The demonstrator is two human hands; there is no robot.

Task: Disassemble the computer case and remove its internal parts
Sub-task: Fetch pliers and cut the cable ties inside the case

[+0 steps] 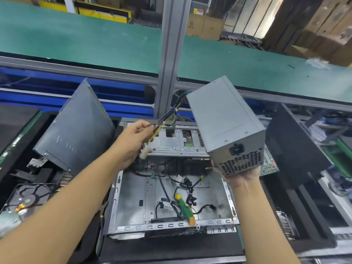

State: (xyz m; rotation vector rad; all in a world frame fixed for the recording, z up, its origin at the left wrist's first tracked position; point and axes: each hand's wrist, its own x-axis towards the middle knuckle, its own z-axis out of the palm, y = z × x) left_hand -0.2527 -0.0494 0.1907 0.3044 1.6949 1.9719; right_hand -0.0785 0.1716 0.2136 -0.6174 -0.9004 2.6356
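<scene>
A grey metal power supply [224,122] is held up in the air above the open computer case [133,197], resting on my right hand [240,177], which grips its vented end from below. Its bundle of coloured cables [171,115] runs left from the far end into my left hand [133,143], whose fingers are closed on the wires and a white connector. The case lies flat below with loose black cables inside. A green and yellow screwdriver [184,208] lies on the case floor near its front edge.
A dark side panel [76,130] leans upright at the left; another dark panel [293,145] stands at the right. A hard drive [28,199] lies at the lower left. A green circuit board [270,164] shows behind the power supply. A green conveyor [95,40] and metal post [169,54] stand behind.
</scene>
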